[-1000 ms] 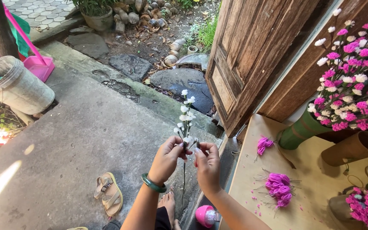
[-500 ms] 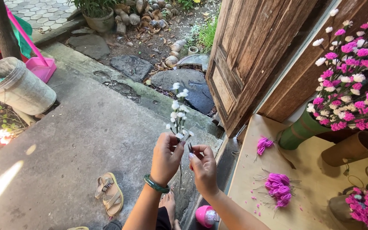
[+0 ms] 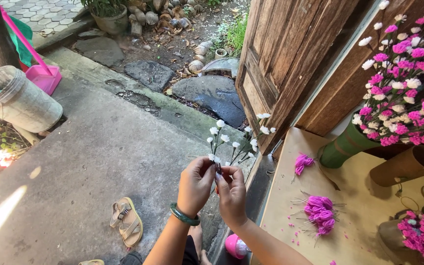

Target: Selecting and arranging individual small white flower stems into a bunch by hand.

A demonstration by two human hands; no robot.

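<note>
White paper flowers [image 3: 236, 140] on thin stems stand up from between your hands, held above the concrete step [image 3: 89, 167]. Your left hand [image 3: 196, 185] and right hand [image 3: 231, 194] both pinch the gathered stems at their base, fingertips touching. Loose pink blooms [image 3: 320, 213] lie on the table [image 3: 364, 235] to your right.

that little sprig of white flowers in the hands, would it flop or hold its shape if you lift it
The white flower sprig probably holds its shape: its thin stems fan upward unsupported above the left hand and right hand. It looks very light, pinched by fingertips alone. The fine stems likely bend easily if pushed.
</note>
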